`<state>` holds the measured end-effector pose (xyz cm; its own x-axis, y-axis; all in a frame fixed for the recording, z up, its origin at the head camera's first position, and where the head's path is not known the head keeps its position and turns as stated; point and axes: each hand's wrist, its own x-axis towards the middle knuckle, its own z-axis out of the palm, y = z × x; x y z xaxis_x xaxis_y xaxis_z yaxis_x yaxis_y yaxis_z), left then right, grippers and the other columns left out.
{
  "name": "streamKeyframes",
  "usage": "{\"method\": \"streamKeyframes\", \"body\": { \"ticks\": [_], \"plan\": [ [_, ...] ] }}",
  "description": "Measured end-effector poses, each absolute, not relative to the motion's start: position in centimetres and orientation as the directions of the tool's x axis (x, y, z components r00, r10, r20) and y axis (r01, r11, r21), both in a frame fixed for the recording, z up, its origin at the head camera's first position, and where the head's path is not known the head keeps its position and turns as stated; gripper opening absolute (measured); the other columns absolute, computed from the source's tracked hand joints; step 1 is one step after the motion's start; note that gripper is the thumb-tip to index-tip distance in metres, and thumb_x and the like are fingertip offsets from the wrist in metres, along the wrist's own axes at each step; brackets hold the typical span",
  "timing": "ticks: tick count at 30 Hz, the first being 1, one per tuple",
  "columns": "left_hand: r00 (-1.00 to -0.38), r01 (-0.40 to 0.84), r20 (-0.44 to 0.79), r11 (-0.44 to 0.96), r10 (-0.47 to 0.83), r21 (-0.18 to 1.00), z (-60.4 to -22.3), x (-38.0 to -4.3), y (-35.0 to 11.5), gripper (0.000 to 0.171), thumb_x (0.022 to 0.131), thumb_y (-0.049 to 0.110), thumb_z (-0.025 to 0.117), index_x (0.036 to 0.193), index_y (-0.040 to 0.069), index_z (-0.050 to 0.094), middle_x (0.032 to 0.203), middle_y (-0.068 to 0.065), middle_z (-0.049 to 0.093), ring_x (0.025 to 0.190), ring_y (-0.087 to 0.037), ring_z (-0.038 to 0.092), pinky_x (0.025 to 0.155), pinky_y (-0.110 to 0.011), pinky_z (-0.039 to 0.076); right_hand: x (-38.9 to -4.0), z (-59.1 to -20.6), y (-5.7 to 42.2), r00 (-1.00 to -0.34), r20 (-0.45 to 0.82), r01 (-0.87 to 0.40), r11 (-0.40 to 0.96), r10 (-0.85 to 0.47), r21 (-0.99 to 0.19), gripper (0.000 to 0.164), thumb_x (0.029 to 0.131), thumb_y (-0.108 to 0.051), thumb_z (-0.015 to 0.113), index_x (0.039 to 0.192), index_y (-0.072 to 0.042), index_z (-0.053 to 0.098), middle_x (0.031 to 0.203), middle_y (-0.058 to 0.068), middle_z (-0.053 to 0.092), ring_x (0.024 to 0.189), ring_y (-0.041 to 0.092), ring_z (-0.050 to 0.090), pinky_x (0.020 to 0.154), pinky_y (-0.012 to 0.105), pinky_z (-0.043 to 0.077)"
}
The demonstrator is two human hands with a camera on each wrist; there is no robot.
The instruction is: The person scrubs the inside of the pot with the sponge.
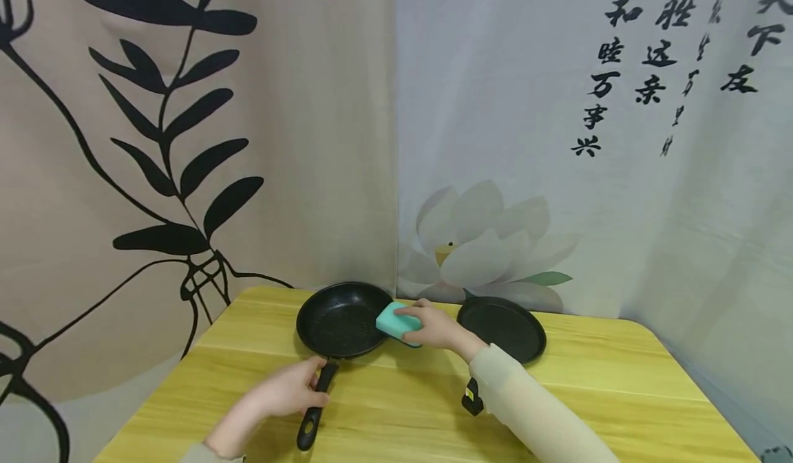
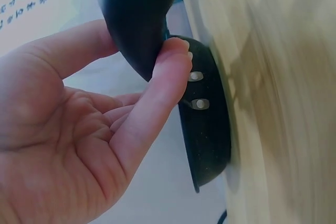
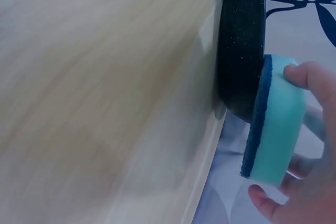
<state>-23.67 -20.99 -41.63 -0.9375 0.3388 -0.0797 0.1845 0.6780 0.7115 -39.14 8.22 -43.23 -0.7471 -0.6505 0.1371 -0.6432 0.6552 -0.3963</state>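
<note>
A deep black frying pan (image 1: 343, 320) sits on the wooden table, its handle pointing toward me. My left hand (image 1: 286, 391) holds that handle (image 1: 310, 427) between thumb and fingers; the left wrist view shows the fingertips against the dark handle (image 2: 142, 11), with the riveted pan side (image 2: 207, 135) beyond. At the pan's right rim, my right hand (image 1: 441, 327) grips a turquoise sponge (image 1: 396, 322) with a dark scouring layer. In the right wrist view the scouring side of the sponge (image 3: 281, 124) overlaps the pan's outer wall (image 3: 241, 51); firm contact is hard to tell.
A flat black pan (image 1: 502, 329) lies to the right, partly behind my right forearm, its handle end (image 1: 472, 397) showing below. The wooden table (image 1: 619, 380) reaches a printed curtain (image 1: 322, 140) hanging at its back edge.
</note>
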Motion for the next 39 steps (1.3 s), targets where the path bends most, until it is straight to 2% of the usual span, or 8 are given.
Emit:
{"method": "streamKeyframes", "body": {
  "ticks": [4,11,16,25,34,39],
  "plan": [
    [-0.93,0.204,-0.074,0.672,0.36,0.712,-42.0,-23.8,-19.7,0.065,0.084,0.015,0.075,0.131,-0.017,0.043,0.083,-0.006,0.055,0.056,-0.018,0.057,0.05,-0.03,0.047,-39.0,-43.4,9.9,-0.755,0.139,-0.638,0.67,-0.641,-0.379,0.054,0.088,-0.035,0.066,0.139,-0.023,0.055,0.13,0.014,0.048,0.094,0.018,0.052,0.076,0.034,0.047],
    [-0.917,0.257,-0.039,0.663,0.397,0.703,-42.3,-24.1,-17.8,0.067,0.084,0.019,0.075,0.132,-0.016,0.044,0.083,-0.003,0.055,0.056,-0.015,0.056,0.049,-0.028,0.045,-38.5,-43.1,12.3,-0.766,0.149,-0.627,0.675,-0.625,-0.389,0.053,0.087,-0.033,0.069,0.138,-0.023,0.057,0.131,0.013,0.049,0.098,0.02,0.052,0.076,0.036,0.047],
    [-0.913,0.291,-0.023,0.69,0.408,0.662,-42.5,-24.2,-16.3,0.066,0.084,0.023,0.075,0.131,-0.014,0.047,0.081,0.0,0.055,0.057,-0.013,0.053,0.051,-0.027,0.042,-38.3,-42.8,13.9,-0.775,0.146,-0.619,0.691,-0.615,-0.373,0.051,0.087,-0.031,0.069,0.136,-0.024,0.058,0.128,0.011,0.05,0.101,0.021,0.051,0.078,0.036,0.045],
    [-0.906,0.325,-0.002,0.697,0.424,0.639,-42.6,-24.4,-13.0,0.065,0.083,0.028,0.076,0.13,-0.011,0.051,0.076,0.004,0.053,0.057,-0.01,0.047,0.051,-0.025,0.036,-38.2,-42.2,16.8,-0.792,0.129,-0.594,0.706,-0.596,-0.385,0.05,0.086,-0.028,0.07,0.134,-0.022,0.061,0.123,0.011,0.051,0.096,0.019,0.049,0.077,0.037,0.044],
    [-0.908,0.337,0.032,0.685,0.417,0.646,-42.7,-24.9,-11.5,0.066,0.081,0.028,0.077,0.128,-0.011,0.051,0.075,0.004,0.054,0.059,-0.01,0.048,0.052,-0.025,0.039,-38.1,-41.5,18.1,-0.796,0.113,-0.59,0.719,-0.595,-0.368,0.05,0.086,-0.026,0.07,0.135,-0.019,0.06,0.118,0.011,0.053,0.094,0.02,0.05,0.078,0.038,0.044],
    [-0.908,0.329,0.031,0.666,0.418,0.669,-42.9,-25.2,-11.2,0.069,0.082,0.03,0.078,0.129,-0.012,0.05,0.078,0.005,0.057,0.06,-0.01,0.051,0.053,-0.026,0.041,-38.1,-41.2,18.3,-0.792,0.118,-0.596,0.718,-0.598,-0.36,0.048,0.087,-0.025,0.07,0.134,-0.017,0.061,0.123,0.015,0.052,0.103,0.026,0.052,0.081,0.042,0.046]
  ]
}}
